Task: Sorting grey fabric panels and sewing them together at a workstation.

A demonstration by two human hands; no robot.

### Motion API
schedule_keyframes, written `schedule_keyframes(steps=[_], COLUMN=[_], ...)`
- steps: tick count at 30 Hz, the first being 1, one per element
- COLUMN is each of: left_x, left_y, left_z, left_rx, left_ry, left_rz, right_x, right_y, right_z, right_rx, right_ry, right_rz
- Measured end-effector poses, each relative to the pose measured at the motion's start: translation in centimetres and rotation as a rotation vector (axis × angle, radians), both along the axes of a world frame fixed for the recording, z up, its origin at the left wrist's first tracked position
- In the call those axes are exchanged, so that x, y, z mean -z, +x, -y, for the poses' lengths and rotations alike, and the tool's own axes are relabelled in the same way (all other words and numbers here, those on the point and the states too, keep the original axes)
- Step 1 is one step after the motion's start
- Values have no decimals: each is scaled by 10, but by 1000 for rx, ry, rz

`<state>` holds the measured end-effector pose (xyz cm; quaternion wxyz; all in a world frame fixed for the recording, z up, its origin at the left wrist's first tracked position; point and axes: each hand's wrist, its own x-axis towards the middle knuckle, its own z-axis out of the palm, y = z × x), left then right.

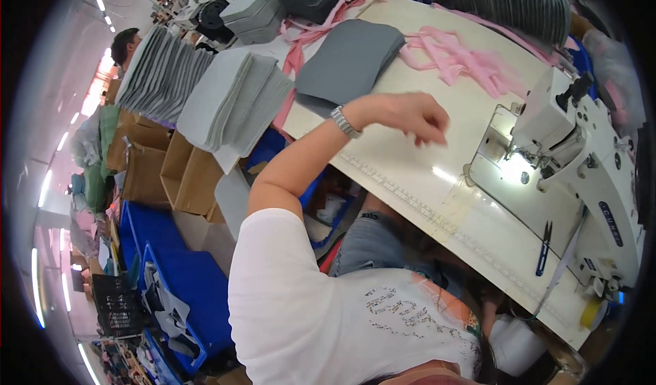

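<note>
Above the tabletop [393, 161] near its front edge, the left hand [418, 120] curls loosely, finger closure indeterminable; grey panel stack [348, 60] at left edge may slide if the metal wristband [345, 122] snags it

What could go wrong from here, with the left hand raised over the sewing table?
The left hand might brush the stacked dark gray panels, which lie close to the wrist in this view, and push them out of line. The loose pink strips lie in a heap and could tangle. The blue-handled snips lie uncovered near the front edge of the table, so they could be knocked off or nick someone's fingers.
</note>
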<state>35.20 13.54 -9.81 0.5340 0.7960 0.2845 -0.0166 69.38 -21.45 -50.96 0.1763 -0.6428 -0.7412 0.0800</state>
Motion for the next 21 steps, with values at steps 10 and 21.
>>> schedule_keyframes(steps=[10,21], left_x=[9,-44], left_y=[-100,-216], left_z=[43,89], left_rx=[-440,-695], left_ry=[143,607], left_rz=[31,-9], right_x=[19,-115], right_y=[14,-58], right_z=[43,12], right_rx=[117,201], right_ry=[-265,-466], right_rz=[122,134])
